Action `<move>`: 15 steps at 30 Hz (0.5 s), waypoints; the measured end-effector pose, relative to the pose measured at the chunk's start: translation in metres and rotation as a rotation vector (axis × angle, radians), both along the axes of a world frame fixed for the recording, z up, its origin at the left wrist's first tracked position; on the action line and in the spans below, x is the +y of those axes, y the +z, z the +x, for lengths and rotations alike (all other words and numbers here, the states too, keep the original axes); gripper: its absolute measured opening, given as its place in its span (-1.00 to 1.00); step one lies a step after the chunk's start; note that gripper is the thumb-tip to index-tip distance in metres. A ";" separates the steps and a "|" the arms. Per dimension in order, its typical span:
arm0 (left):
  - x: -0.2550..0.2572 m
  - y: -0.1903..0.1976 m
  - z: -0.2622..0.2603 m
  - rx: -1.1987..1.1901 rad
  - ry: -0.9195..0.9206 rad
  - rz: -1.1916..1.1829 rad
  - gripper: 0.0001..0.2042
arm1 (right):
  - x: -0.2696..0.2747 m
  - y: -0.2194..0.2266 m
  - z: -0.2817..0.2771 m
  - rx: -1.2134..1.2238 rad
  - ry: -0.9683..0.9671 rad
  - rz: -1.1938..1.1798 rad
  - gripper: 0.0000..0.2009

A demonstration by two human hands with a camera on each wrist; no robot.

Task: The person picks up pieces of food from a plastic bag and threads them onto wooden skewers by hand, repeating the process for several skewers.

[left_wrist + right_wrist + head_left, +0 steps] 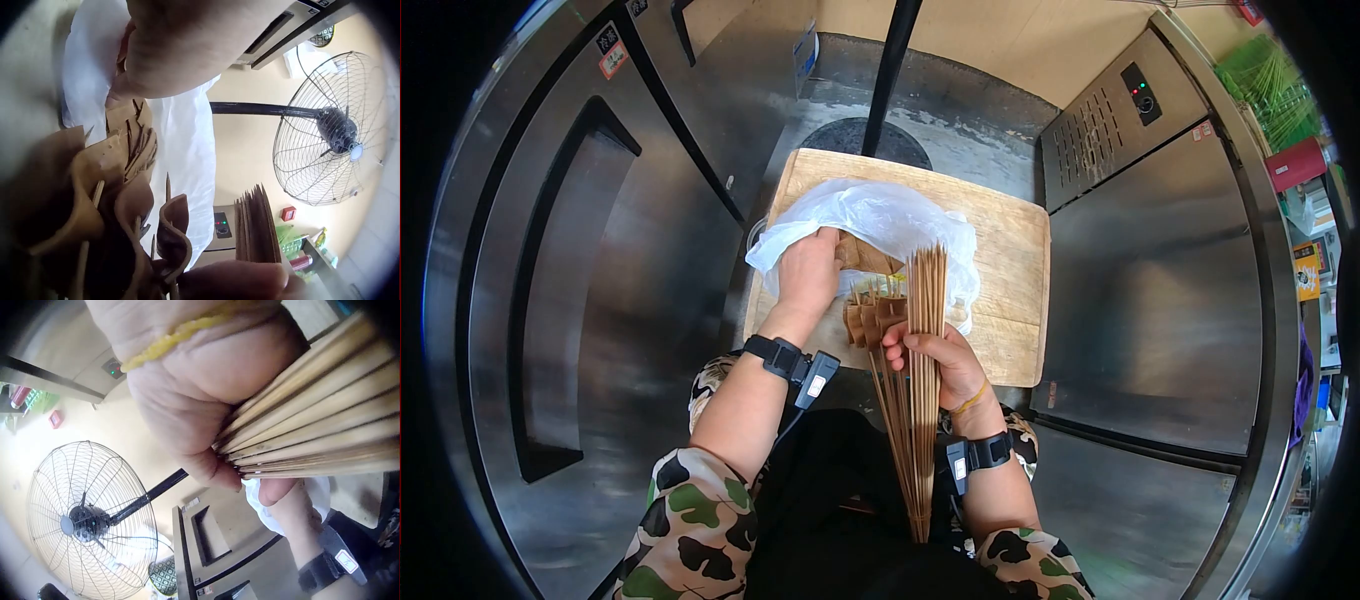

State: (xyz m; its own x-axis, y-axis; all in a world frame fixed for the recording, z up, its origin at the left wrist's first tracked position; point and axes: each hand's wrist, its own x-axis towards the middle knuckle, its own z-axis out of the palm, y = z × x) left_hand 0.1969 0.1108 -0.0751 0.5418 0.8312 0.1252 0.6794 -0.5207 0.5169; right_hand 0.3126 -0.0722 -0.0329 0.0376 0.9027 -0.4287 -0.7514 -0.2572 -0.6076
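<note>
Head: right hand (935, 360) grips skewers (922, 330), fanned toward 12; left hand (808, 270) in bag (880, 225) on board (1010, 270).
Left wrist: fingers (125, 87) pinch tofu skin (134, 134).
Right wrist: grip tight. Risk: points stab bag.

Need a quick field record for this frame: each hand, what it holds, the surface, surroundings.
left hand: reaching into the plastic bag, fingers on a brown piece inside
right hand: grips a bundle of bamboo skewers, some threaded with folded brown pieces
surface: wooden board, bag lying on it
surroundings: steel cabinets on both sides; standing fan in the wrist views
</note>
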 end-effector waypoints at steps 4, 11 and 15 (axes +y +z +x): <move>0.003 -0.010 -0.002 -0.032 0.006 -0.010 -0.81 | 0.001 -0.001 -0.002 -0.011 -0.005 -0.010 -0.86; -0.001 0.001 0.000 0.121 -0.003 -0.076 -0.94 | 0.003 0.002 -0.004 -0.012 -0.015 -0.012 -0.85; -0.005 0.020 0.001 0.234 -0.050 -0.127 -0.90 | 0.004 0.002 -0.004 -0.015 -0.021 -0.030 -0.85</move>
